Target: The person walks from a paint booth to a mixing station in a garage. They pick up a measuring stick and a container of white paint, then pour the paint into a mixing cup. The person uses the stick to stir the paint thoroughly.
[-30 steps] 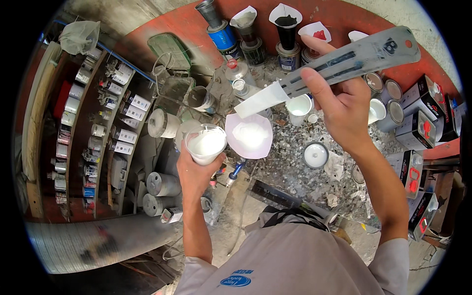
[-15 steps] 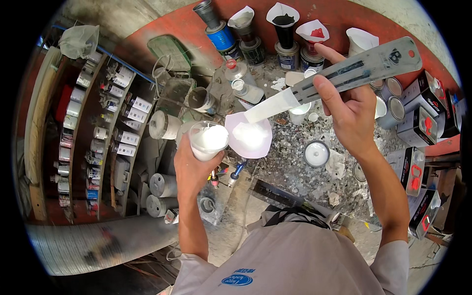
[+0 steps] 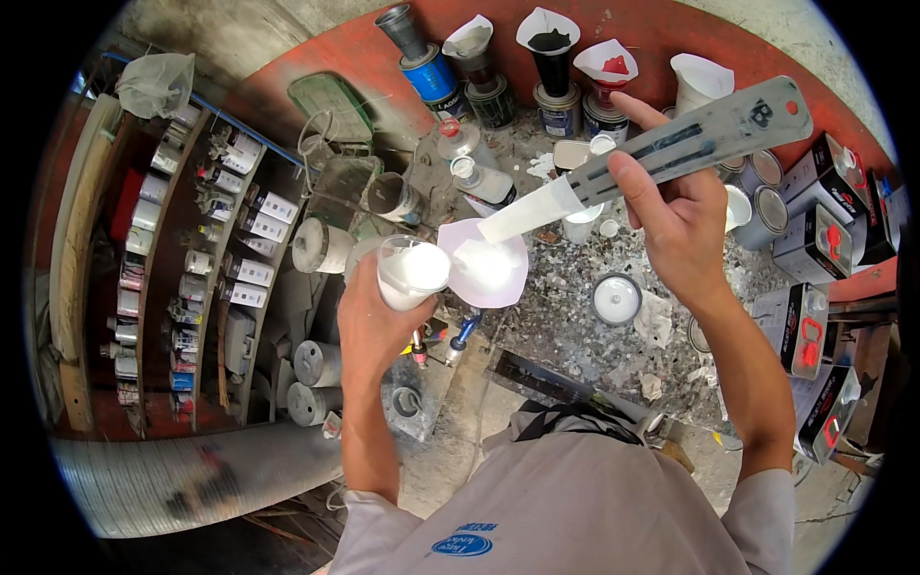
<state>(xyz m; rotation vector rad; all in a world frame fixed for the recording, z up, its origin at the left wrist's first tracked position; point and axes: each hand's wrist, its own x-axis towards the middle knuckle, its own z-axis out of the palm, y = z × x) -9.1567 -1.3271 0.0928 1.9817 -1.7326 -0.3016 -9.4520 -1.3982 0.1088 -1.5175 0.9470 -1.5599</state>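
Note:
My left hand [image 3: 372,321] is wrapped round a clear plastic cup [image 3: 410,292] of white paint. The cup leans to the right, its rim close to a paper paint strainer [image 3: 515,273]. White liquid lies inside this pale cone-shaped strainer. Between thumb and fingers of my right hand [image 3: 685,225] is a long grey mixing stick [image 3: 709,129], its index finger stretched out. White paint coats the stick's lower end, which reaches over the strainer. A spray gun with a blue part [image 3: 464,335] shows below the strainer; I cannot tell whether the two are joined.
Paper cones stand in cans along the red back wall, one holding black [image 3: 551,40]. Two plastic bottles [image 3: 482,180] stand beyond the strainer. A round tin [image 3: 616,299] sits on the paint-spattered bench [image 3: 565,335]. Metal jugs [image 3: 813,240] line the right, shelved cans [image 3: 196,261] the left.
The cup in my left hand has shifted slightly right, toward the strainer. The mixing stick has barely moved.

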